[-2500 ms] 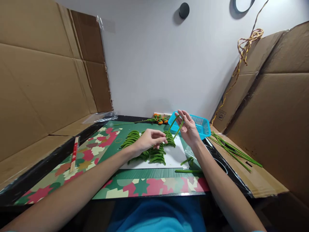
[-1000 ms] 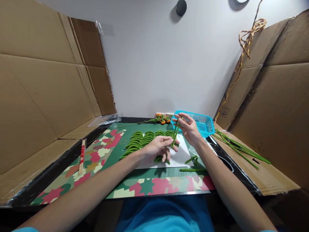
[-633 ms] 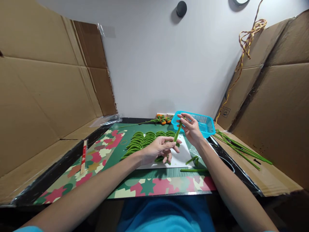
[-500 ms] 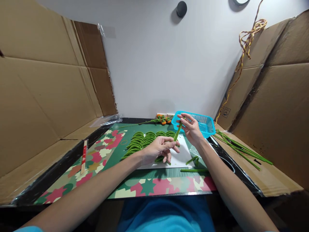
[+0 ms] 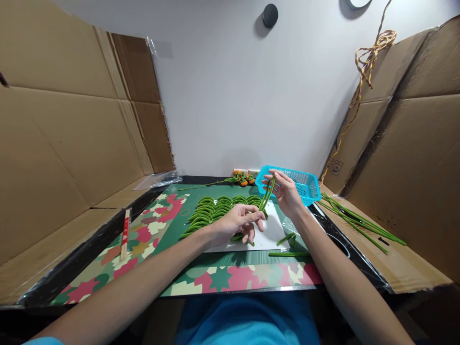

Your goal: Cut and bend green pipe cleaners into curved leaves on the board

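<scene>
Held strip: a fuzzy green strip [image 5: 270, 191], probably chenille, doubled into two strands, raised above the surface right of the frame's centre
Change: half a second ago its two strands lie together; now a narrow gap parts them
Meaning: the bend looks loosely set, so the strip seems to be still in shaping, apart from the finished-looking rows
Left hand [image 5: 239, 223]: thumb and forefinger grasp the strip's lower end, other fingers curled
Right hand [image 5: 287, 194]: fingers loosely spread, touching the strip's upper end; whether it grips, I cannot tell
Rows: curved fuzzy green pieces [image 5: 203, 206] overlap on a white flat sheet [image 5: 275, 230], centre of the frame
Nearby: a bright blue perforated plastic basket [image 5: 316, 192] behind the right hand; a straight fuzzy green length [image 5: 287, 254], lower centre-right
</scene>
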Available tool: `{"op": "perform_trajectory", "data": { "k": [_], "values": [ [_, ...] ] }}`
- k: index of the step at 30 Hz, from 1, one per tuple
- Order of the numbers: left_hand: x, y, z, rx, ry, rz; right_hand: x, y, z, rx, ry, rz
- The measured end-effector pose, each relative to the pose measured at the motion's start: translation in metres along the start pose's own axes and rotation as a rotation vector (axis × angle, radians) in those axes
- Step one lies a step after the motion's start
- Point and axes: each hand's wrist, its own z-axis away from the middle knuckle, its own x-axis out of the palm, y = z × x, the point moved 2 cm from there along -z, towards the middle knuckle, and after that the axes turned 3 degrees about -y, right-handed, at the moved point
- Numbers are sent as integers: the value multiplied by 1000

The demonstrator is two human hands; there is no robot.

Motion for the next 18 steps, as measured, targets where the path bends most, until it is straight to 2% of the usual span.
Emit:
{"op": "perform_trajectory", "data": {
  "k": [10, 18],
  "values": [
    [1, 3, 1, 4, 38, 28, -5, -1, -4, -79, 31, -10],
    [1, 2, 0, 43, 50, 89, 0, 3, -2, -109, 15, 33]
  ]
}}
